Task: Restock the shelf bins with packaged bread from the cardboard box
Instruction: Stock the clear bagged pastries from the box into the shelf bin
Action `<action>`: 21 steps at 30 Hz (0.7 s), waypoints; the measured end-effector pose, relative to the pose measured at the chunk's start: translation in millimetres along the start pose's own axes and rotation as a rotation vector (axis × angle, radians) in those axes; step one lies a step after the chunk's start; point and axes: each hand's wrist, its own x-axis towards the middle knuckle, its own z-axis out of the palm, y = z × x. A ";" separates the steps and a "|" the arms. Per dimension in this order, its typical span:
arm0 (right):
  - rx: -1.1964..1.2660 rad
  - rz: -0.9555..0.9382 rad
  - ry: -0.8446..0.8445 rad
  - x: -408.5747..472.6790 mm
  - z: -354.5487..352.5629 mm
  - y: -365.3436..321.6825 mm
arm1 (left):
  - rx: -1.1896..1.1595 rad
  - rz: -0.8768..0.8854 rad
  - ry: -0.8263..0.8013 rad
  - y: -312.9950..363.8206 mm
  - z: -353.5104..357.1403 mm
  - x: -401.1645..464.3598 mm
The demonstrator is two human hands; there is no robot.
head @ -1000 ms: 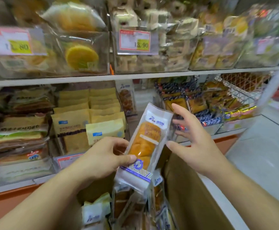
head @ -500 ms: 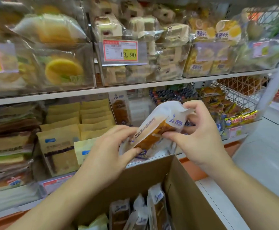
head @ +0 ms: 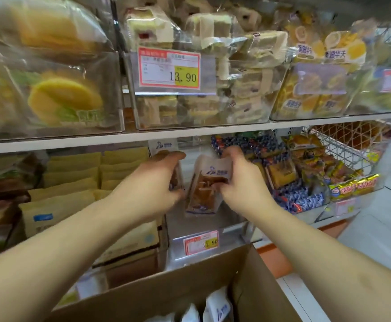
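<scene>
Head view: I see a clear shelf bin [head: 209, 249], lower shelf, centre, holding one bread packet [head: 205, 189] upright; another packet [head: 164, 147] stands at its left. Cardboard box [head: 166, 289], near, holds more white packets. My right hand [head: 238, 182] pinches the upright packet's right edge; my left hand [head: 152, 182] curls around the left packet. Tags: "13.90" above [head: 169, 68]; bin tag's first digit unclear.

Both hands reach into a clear shelf bin [head: 213, 252] on the lower shelf. The right hand [head: 241, 182] pinches a bread packet [head: 203, 189] standing upright in it, and the left hand [head: 152, 184] grips a second packet [head: 164, 147] beside it. The open cardboard box [head: 166, 289] sits below, with more packets inside.
</scene>
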 end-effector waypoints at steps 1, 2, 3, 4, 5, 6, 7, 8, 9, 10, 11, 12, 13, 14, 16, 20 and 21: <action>-0.053 -0.015 -0.015 11.9 5.2 3.1 | -0.003 -0.012 -0.019 -2.2 3.0 9.9; -0.099 -0.036 -0.029 23.8 10.8 5.7 | -0.004 -0.026 -0.035 -5.3 6.0 20.4; -0.150 -0.055 -0.045 35.6 15.9 7.2 | 0.007 -0.034 -0.037 -9.0 9.3 31.6; -0.222 -0.072 -0.056 47.0 20.6 7.0 | 0.029 -0.029 -0.033 -14.6 13.2 43.5; -0.316 -0.087 -0.061 57.3 24.6 6.7 | 0.049 -0.017 -0.024 -20.2 17.1 54.4; -0.403 -0.115 -0.060 67.4 28.8 7.6 | 0.053 -0.008 -0.020 -25.9 21.0 64.0; -0.461 -0.153 -0.058 76.7 32.9 9.0 | 0.050 -0.001 -0.018 -31.3 24.6 72.6; -0.491 -0.192 -0.061 85.2 36.5 10.3 | 0.045 0.001 -0.023 -37.0 27.9 80.4; -0.500 -0.224 -0.059 93.3 39.6 11.8 | 0.042 0.001 -0.030 -41.9 31.4 87.4; -0.488 -0.248 -0.052 101.6 43.4 14.9 | 0.038 -0.005 -0.040 -46.6 34.6 93.5; -0.461 -0.263 -0.048 109.5 46.9 17.5 | 0.032 -0.010 -0.048 -51.9 38.2 98.8; -0.429 -0.267 -0.048 117.7 50.6 20.4 | 0.021 -0.013 -0.054 -56.8 40.9 103.1; -0.399 -0.269 -0.051 125.4 53.8 22.5 | 0.010 -0.010 -0.048 -60.8 43.2 106.2; -0.376 -0.273 -0.049 131.6 55.9 23.4 | -0.001 -0.004 -0.035 -64.6 45.1 109.0; -0.359 -0.281 -0.028 140.9 60.7 25.2 | -0.019 0.008 -0.014 -70.8 46.8 113.5; -0.422 -0.237 -0.011 152.0 72.1 22.7 | -0.024 -0.019 -0.063 -81.5 48.1 121.7; -0.457 -0.233 -0.011 154.2 75.0 21.4 | -0.028 -0.024 -0.080 -82.7 48.8 122.4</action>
